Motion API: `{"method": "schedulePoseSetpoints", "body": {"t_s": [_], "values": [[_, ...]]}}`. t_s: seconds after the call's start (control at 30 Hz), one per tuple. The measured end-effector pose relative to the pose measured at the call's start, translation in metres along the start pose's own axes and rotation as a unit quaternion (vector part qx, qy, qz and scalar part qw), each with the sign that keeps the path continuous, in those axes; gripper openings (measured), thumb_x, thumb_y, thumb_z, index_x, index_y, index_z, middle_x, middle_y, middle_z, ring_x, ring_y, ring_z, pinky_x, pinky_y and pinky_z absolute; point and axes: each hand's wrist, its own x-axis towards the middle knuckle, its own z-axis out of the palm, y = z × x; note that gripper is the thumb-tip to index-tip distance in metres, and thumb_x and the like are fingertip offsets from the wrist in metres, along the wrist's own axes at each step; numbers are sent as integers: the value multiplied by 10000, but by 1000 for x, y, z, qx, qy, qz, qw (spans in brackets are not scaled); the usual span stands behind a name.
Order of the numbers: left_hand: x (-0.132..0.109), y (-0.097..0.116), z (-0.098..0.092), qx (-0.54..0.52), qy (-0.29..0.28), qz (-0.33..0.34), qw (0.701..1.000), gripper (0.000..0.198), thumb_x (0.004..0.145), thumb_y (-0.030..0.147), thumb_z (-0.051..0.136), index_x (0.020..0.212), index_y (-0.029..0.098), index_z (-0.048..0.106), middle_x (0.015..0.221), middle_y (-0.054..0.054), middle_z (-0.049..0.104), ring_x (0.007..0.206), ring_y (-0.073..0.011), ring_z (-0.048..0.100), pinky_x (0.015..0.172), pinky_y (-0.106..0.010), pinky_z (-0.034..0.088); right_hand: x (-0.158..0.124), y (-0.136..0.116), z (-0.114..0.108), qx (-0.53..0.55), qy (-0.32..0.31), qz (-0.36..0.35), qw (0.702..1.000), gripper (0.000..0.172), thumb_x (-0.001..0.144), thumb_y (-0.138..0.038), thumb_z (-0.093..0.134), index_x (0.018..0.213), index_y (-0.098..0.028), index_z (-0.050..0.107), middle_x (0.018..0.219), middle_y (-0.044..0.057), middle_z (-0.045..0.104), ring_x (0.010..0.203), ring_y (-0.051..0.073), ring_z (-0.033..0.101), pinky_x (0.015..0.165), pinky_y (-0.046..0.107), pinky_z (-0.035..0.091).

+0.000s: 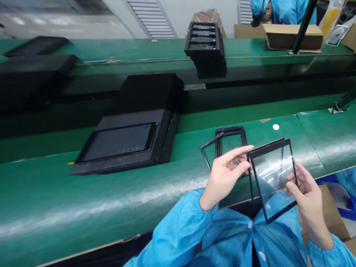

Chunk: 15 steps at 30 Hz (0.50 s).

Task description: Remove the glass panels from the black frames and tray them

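Observation:
My right hand (309, 193) grips the right edge of a clear glass panel with a black border (269, 167), tilted in front of my body. My left hand (222, 176) pinches a thin black frame (251, 187) at the panel's left edge. The frame lies just behind the panel, its top edge slightly offset; whether the two touch cannot be told. Beyond my left hand, several black rectangular frames (230, 130) lie overlapped on the green bench (189, 155), partly hidden by that hand.
Left on the bench, a dark tablet-like screen (119, 142) lies on stacked black trays (150, 92). On the raised shelf stand a slotted black tray stack (204, 46) and a cardboard box (294, 39). A co-worker in blue (292, 13) is behind it. A dark post (303, 27) rises at right.

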Motion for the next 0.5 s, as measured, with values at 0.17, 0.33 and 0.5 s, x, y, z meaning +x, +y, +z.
{"method": "schedulePoseSetpoints", "body": {"t_s": [0.17,0.33,0.5], "values": [[-2,-2,4,-45,-2,-37,998,425,804,340,930,1210,239,854,853,-39,738,711,-142,699,602,-203,620,-4,1,6,-39,16,-20,999,554,883,-235,841,1417,-294,707,955,13,746,689,130,701,630,260,651],[-3,-6,3,-66,-1,-57,996,448,808,345,930,1237,250,842,891,-42,766,729,-135,717,611,-187,618,-6,3,7,-39,10,-6,999,563,897,-226,828,1438,-307,694,968,4,734,660,116,686,585,242,639],[-2,-8,2,-89,2,-87,992,515,770,363,955,1254,236,834,944,-66,798,736,-151,745,604,-205,632,-7,3,7,-39,-11,6,999,609,912,-237,809,1497,-311,653,1003,12,718,675,121,679,540,236,612]]}}
